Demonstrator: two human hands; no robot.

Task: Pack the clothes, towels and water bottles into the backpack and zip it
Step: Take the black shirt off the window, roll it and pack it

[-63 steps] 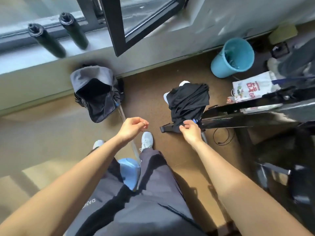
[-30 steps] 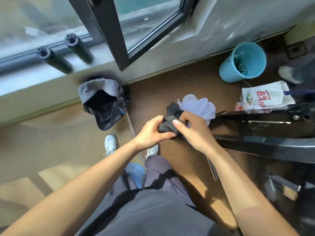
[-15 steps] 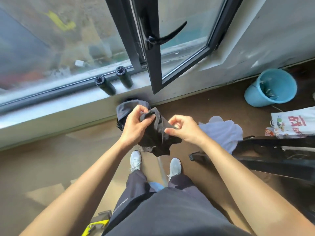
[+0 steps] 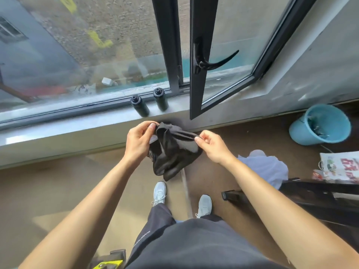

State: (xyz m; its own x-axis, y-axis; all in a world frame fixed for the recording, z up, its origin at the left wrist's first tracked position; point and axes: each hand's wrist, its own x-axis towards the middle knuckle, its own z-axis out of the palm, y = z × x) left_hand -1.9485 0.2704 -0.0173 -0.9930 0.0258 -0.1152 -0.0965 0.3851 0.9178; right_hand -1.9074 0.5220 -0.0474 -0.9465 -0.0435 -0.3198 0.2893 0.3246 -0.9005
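Note:
A black garment (image 4: 174, 152) hangs between both hands below the window sill. My left hand (image 4: 138, 141) pinches its upper left edge and my right hand (image 4: 212, 145) pinches its upper right edge. The backpack is almost wholly hidden behind the garment; only a grey sliver shows by my left thumb. Two dark water bottles (image 4: 139, 106) (image 4: 160, 99) stand upright on the sill (image 4: 58, 129) just above my hands. A white cloth (image 4: 266, 167) lies draped on a black rack at the right.
An open black window sash (image 4: 198, 74) juts inward above my right hand. A blue bucket (image 4: 320, 125) stands on the floor at the right, with a printed white bag (image 4: 340, 167) near it. The black rack (image 4: 310, 199) fills the lower right. My feet stand on brown floor.
I took the black garment off the rack, uncovering the white cloth, and carried it left over the backpack. Since half a second ago my hands have pulled apart, spreading the garment.

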